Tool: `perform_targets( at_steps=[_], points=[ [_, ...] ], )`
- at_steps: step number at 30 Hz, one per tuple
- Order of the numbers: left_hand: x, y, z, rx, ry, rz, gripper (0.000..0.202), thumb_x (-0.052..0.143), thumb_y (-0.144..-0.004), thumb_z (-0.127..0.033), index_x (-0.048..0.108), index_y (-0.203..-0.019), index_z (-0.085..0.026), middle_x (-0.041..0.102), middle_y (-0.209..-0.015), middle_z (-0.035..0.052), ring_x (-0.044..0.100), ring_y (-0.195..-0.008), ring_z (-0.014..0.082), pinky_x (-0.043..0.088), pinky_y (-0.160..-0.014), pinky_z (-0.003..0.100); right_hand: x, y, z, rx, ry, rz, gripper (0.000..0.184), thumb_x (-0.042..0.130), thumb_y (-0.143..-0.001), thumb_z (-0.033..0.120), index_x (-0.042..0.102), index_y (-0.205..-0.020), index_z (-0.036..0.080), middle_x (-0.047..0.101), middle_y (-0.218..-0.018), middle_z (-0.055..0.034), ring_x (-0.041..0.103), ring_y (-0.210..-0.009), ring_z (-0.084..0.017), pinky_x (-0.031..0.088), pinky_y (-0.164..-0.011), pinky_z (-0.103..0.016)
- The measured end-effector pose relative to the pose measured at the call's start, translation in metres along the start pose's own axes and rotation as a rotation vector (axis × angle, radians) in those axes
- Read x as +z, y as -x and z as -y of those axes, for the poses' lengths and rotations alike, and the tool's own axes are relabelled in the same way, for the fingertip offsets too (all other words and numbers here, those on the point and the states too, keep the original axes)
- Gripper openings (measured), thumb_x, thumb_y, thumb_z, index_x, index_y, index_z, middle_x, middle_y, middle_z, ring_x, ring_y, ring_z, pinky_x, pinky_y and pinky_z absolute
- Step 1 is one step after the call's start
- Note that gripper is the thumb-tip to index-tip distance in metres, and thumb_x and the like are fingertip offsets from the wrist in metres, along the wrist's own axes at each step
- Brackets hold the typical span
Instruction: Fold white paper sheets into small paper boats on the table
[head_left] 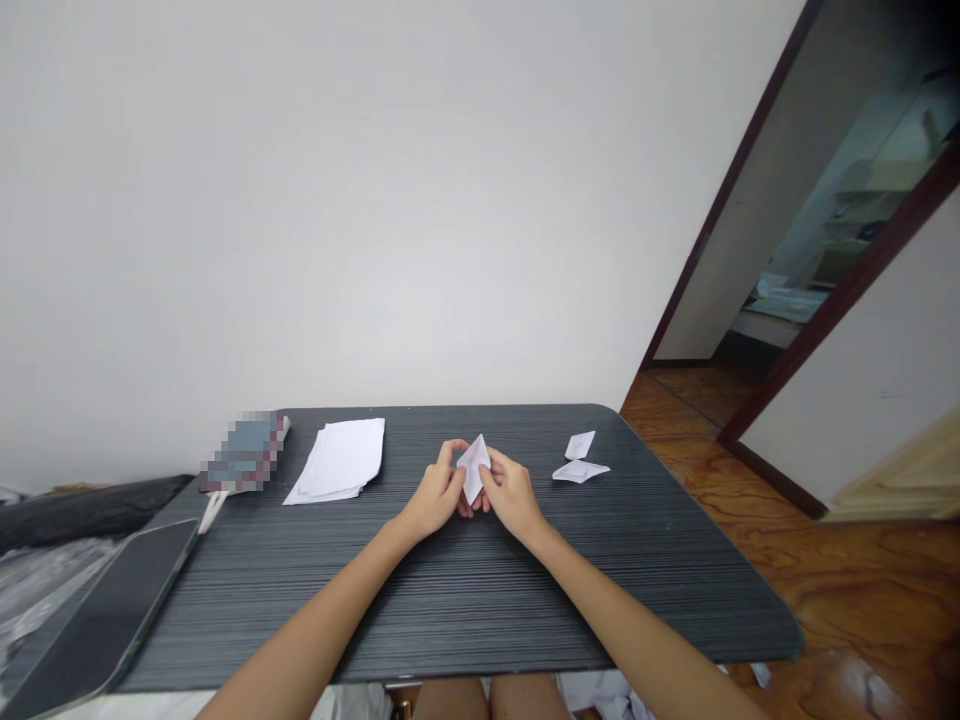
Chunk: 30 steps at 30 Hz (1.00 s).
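Between my two hands, above the middle of the dark table, is a folded white paper [474,467] shaped like a narrow diamond with its point up. My left hand [439,492] pinches its left side, thumb in front. The right side is gripped by my right hand [515,497], with the thumb pressed on its face and the other fingers behind. Two more folded paper pieces lie to the right: a small one [580,446] and, just in front of it, a longer boat-like one [580,471].
A stack of white paper sheets [342,459] lies left of my hands. Farther left are a partly blurred book [247,455], a white cable [212,510] and a dark tablet [112,610] at the edge. The black-grained table [465,610] stands against a white wall; a doorway opens at right.
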<state>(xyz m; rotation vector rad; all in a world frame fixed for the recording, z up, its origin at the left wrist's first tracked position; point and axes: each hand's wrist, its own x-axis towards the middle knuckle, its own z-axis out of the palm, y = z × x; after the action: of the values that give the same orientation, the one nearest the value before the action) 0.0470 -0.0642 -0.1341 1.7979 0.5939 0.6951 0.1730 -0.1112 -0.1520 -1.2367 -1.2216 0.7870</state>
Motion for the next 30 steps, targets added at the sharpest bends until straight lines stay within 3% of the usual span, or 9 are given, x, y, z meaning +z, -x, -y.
perform_targets(
  at_steps=[5, 9, 13, 17, 20, 22, 24, 27, 30],
  points=[
    [-0.002, -0.007, -0.001, -0.101, 0.441, 0.011, 0.038, 0.036, -0.080, -0.023, 0.020, -0.113, -0.018, 0.062, -0.059, 0.0018, 0.063, -0.056, 0.0185, 0.050, -0.055, 0.032, -0.012, -0.006, 0.004, -0.018, -0.127, 0.089, 0.043, 0.047, -0.075, 0.030, 0.051, -0.113, 0.012, 0.053, -0.048, 0.0023, 0.047, -0.039, -0.009, 0.039, -0.040, -0.021],
    [-0.001, -0.008, -0.001, -0.160, 0.527, -0.009, 0.043, 0.040, -0.078, -0.022, 0.021, -0.116, -0.017, 0.063, -0.065, 0.0037, 0.064, -0.061, 0.0193, 0.050, -0.061, 0.034, -0.016, -0.006, 0.004, -0.110, 0.006, 0.012, 0.037, 0.048, -0.073, 0.027, 0.057, -0.107, 0.015, 0.060, -0.068, -0.0024, 0.052, -0.051, -0.010, 0.043, -0.049, -0.022],
    [0.007, -0.006, 0.002, -0.117, 0.347, -0.027, 0.049, 0.043, -0.078, -0.026, 0.023, -0.121, -0.014, 0.063, -0.066, 0.0043, 0.063, -0.061, 0.0194, 0.051, -0.059, 0.033, -0.014, -0.004, 0.005, -0.076, 0.214, -0.097, 0.035, 0.046, -0.075, 0.031, 0.060, -0.101, 0.012, 0.060, -0.060, -0.0027, 0.052, -0.048, -0.011, 0.041, -0.045, -0.021],
    [0.013, 0.001, 0.008, 0.057, -0.080, -0.057, 0.048, 0.040, -0.080, -0.025, 0.030, -0.125, -0.015, 0.063, -0.064, 0.0022, 0.062, -0.059, 0.0159, 0.049, -0.061, 0.029, -0.014, -0.003, 0.005, -0.132, 0.440, -0.140, 0.025, 0.045, -0.075, 0.029, 0.063, -0.067, 0.013, 0.054, -0.050, 0.0002, 0.045, -0.044, -0.009, 0.034, -0.044, -0.019],
    [0.015, 0.002, 0.013, 0.125, -0.211, -0.049, 0.049, 0.039, -0.080, -0.022, 0.030, -0.128, -0.015, 0.063, -0.062, 0.0006, 0.062, -0.058, 0.0146, 0.049, -0.065, 0.028, -0.016, -0.003, 0.006, -0.178, 0.544, -0.147, 0.030, 0.042, -0.076, 0.026, 0.060, -0.056, 0.013, 0.050, -0.046, 0.0012, 0.041, -0.043, -0.008, 0.029, -0.043, -0.019],
    [0.016, 0.001, 0.014, 0.075, -0.130, -0.063, 0.051, 0.039, -0.079, -0.022, 0.029, -0.128, -0.013, 0.064, -0.062, 0.0010, 0.062, -0.058, 0.0152, 0.049, -0.063, 0.029, -0.017, -0.003, 0.008, -0.203, 0.549, -0.094, 0.031, 0.038, -0.078, 0.023, 0.061, -0.061, 0.013, 0.051, -0.047, 0.0008, 0.042, -0.043, -0.009, 0.030, -0.045, -0.019],
    [0.016, -0.003, 0.012, -0.022, 0.060, -0.077, 0.051, 0.038, -0.079, -0.021, 0.028, -0.128, -0.011, 0.064, -0.065, 0.0031, 0.063, -0.058, 0.0161, 0.051, -0.061, 0.030, -0.019, -0.002, 0.010, -0.221, 0.530, -0.030, 0.030, 0.034, -0.078, 0.019, 0.064, -0.080, 0.014, 0.057, -0.055, -0.0006, 0.047, -0.047, -0.011, 0.033, -0.048, -0.020],
    [0.012, -0.006, 0.004, -0.160, 0.399, -0.056, 0.049, 0.039, -0.076, -0.017, 0.034, -0.124, -0.008, 0.065, -0.073, 0.0076, 0.063, -0.061, 0.0179, 0.051, -0.062, 0.033, -0.021, -0.002, 0.010, -0.248, 0.548, 0.010, 0.039, 0.032, -0.078, 0.015, 0.055, -0.109, 0.016, 0.062, -0.072, -0.0045, 0.052, -0.056, -0.014, 0.039, -0.056, -0.024],
    [0.007, -0.007, -0.002, -0.243, 0.657, -0.015, 0.042, 0.041, -0.074, -0.017, 0.045, -0.114, -0.005, 0.066, -0.075, 0.0121, 0.063, -0.066, 0.0208, 0.050, -0.065, 0.036, -0.024, -0.002, 0.007, -0.313, 0.605, 0.026, 0.045, 0.032, -0.077, 0.011, 0.047, -0.119, 0.018, 0.061, -0.083, -0.0065, 0.053, -0.069, -0.016, 0.041, -0.066, -0.028]
  ],
)
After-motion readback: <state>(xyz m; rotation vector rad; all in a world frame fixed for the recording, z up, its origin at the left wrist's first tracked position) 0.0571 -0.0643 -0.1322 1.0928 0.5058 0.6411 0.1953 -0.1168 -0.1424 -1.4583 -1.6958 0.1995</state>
